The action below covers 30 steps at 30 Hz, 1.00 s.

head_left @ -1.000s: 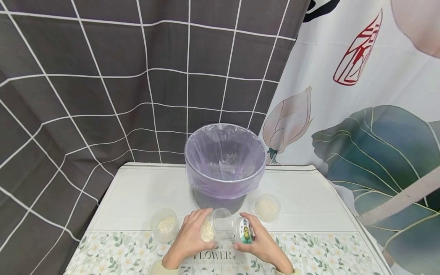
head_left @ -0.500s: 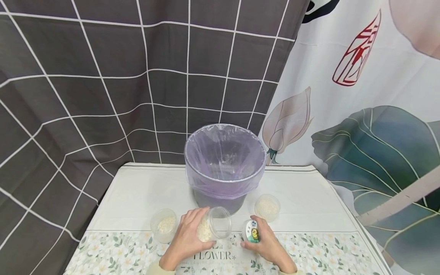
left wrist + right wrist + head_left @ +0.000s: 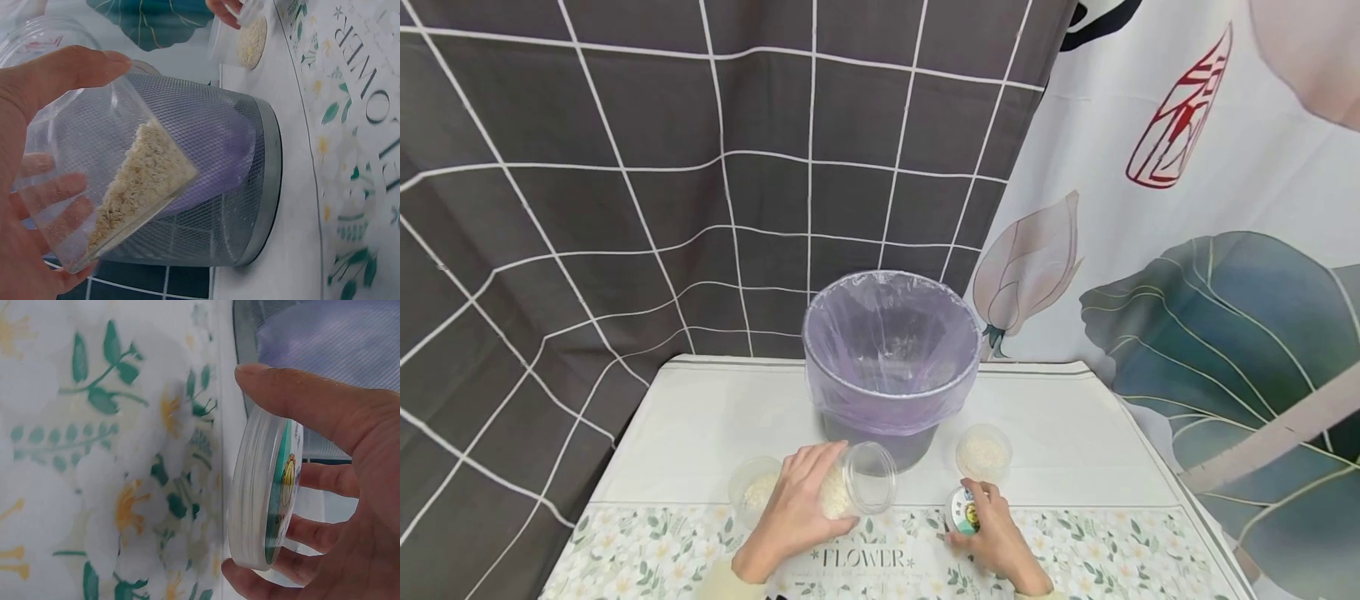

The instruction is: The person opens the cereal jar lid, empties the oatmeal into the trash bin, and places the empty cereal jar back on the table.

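Note:
My left hand (image 3: 796, 507) grips a clear plastic jar (image 3: 871, 478), tilted on its side with its uncovered mouth facing right. Rice (image 3: 142, 178) lies heaped in its lower corner in the left wrist view. To the right, my right hand (image 3: 997, 533) holds a round lid (image 3: 962, 510) by its rim, thumb on one side and fingers on the other. A green and white label with a yellow cartoon figure (image 3: 288, 481) covers the lid's top. The lid is low over the tablecloth; whether it touches the cloth I cannot tell.
A mesh bin (image 3: 247, 187) with a purple liner (image 3: 887, 408) stands behind the hands. A tub of rice (image 3: 752, 492) sits partly behind my left hand, and another tub (image 3: 983, 454) sits beyond my right. Curtains hang behind the table (image 3: 730, 408).
My right hand has carried the lid rightward and down, away from the jar's mouth. The left hand has shifted slightly left with the jar, which stays tilted.

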{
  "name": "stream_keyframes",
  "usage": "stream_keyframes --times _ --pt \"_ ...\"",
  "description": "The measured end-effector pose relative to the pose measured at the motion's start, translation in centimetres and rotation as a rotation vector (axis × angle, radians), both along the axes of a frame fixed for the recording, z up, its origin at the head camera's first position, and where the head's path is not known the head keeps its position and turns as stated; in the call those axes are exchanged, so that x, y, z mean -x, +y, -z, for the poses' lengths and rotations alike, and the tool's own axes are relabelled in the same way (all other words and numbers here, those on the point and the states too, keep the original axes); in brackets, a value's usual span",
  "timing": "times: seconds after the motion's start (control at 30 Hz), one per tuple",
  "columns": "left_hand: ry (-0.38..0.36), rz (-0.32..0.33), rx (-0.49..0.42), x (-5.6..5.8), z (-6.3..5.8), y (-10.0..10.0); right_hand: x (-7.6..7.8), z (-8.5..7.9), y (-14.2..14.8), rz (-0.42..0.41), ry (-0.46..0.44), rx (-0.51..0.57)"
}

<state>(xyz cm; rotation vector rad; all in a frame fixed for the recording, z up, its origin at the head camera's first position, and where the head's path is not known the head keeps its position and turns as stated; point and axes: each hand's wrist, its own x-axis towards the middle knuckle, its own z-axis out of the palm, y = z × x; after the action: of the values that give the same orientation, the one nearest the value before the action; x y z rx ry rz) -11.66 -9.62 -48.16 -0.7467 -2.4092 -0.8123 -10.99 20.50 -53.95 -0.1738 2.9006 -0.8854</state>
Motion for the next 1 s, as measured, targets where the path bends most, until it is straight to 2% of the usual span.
stream_keyframes --times 0.23,0.43,0.73,1.0 --pt "0.017 -0.054 -0.001 -0.7 -1.3 -1.8 0.4 1.1 -0.3 -0.023 0.006 -0.008" --pt "0.047 -0.037 -0.023 -0.3 -2.4 -1.7 0.2 1.7 0.5 0.025 -0.02 -0.086" --pt "0.096 -0.044 -0.047 0.0 -2.8 -2.3 0.0 1.9 1.4 -0.001 -0.034 -0.082" --pt "0.132 -0.04 -0.039 0.3 -3.4 -2.9 0.1 2.3 1.5 0.052 -0.068 -0.077"
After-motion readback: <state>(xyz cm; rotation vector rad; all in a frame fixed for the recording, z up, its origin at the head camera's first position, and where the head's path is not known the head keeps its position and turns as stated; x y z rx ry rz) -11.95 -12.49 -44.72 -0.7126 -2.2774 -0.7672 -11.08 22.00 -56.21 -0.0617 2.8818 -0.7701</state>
